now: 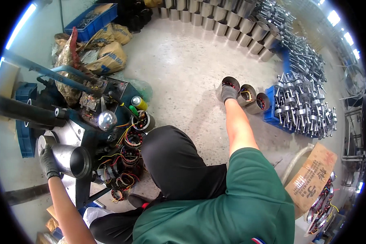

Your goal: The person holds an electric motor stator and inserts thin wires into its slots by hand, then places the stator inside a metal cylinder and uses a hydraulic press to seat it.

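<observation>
At the left, my left hand (pixel 48 163), in a grey glove, is closed on a bare metal cylinder (pixel 70 158). It lies on its side on the machine's metal bed (pixel 71 132), open end toward me. With my right arm stretched out over the floor, my gloved right hand (pixel 229 93) grips the near side of an upright motor housing (pixel 220 91), a metal cylinder with red-banded windings inside. Beside it stand two more such housings, one with yellow wires (pixel 247 96) and another with dark red windings (pixel 259 104). The fingertips of my right hand are partly hidden.
Wired stator rings (pixel 130 156) crowd beside the machine, near my knee. A shiny ball-ended lever (pixel 107 120) and a yellow spray can (pixel 139 103) are there too. Rotor shafts (pixel 301 107) fill blue crates at right. Metal cylinders (pixel 232 33) line the back. A cardboard box (pixel 313 175) stands near right.
</observation>
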`<state>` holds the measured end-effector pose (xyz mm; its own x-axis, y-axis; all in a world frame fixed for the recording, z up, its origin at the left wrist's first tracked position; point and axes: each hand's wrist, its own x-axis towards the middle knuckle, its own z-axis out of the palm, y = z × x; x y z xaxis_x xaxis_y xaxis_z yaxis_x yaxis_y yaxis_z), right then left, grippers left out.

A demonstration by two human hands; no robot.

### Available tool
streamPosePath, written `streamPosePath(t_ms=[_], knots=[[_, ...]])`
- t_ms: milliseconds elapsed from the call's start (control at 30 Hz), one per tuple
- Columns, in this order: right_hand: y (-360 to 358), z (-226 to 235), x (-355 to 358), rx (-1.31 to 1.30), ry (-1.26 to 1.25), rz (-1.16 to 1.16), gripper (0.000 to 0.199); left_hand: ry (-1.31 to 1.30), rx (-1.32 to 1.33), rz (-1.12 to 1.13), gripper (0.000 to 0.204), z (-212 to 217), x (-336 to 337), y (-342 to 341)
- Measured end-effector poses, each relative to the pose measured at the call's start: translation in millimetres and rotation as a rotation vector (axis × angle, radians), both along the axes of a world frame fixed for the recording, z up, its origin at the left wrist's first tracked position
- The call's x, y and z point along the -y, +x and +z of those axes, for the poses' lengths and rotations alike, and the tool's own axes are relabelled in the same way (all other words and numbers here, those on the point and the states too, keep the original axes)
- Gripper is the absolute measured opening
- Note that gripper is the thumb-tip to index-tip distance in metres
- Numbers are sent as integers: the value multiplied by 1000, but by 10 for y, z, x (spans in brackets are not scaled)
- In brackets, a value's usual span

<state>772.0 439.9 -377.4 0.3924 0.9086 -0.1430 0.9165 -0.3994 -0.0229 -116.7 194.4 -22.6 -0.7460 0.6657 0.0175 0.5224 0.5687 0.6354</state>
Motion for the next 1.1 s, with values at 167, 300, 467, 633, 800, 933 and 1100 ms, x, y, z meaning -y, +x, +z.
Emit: streamPosePath(t_ms=[167,300,467,633,800,933,1100], knots=[[-1726,669,406,-37,319,251,33,-9,-60,184,57,585,737,185],[-1975,593,572,-444,258,405,30,44,-94,82,56,333,404,210],[-3445,1917,748,-818,23,1149,35,134,-77,84,52,189,560,56],[-4525,3851,1396,-891,-323,1456,46,545,-401,41,24,220,544,430],[-5476,3858,2385,-1393,-494,1201,53,678,-141,187,53,-82,1137,799],[-5960,3572,2798,-1853,-938,660,45,611,226,338,58,-322,1411,1025],[-6479,3969,3315,-2234,-830,194,64,764,975,285,49,-365,1395,1039]])
